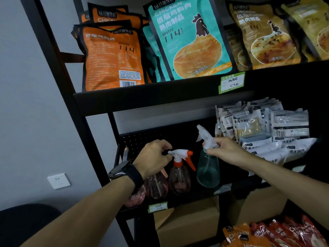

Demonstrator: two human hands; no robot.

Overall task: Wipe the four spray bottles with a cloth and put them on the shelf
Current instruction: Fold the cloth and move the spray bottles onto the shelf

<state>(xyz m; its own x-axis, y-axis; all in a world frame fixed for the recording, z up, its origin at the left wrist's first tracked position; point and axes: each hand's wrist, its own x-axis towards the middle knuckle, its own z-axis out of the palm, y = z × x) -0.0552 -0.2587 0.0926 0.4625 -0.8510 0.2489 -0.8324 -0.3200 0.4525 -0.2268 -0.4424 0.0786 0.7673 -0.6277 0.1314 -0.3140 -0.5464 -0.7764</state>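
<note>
My right hand (224, 148) pinches the green bottle's (208, 168) sprayer; my left hand (154, 160) grips the orange-nozzled bottle's (179, 177) head. Crowded shelf (178, 202): a careless nudge could topple neighbouring bottles.

Four spray bottles (179, 172) in a row on the shelf (192, 198), packets (267, 129) to their right.

Shelf frame (89, 132): matt black metal. Spray bottles (208, 168): clear glossy plastic. Chicken pouches (188, 41): smooth printed film. Box (188, 227): plain brown cardboard. Watch strap (135, 173): matt black.
</note>
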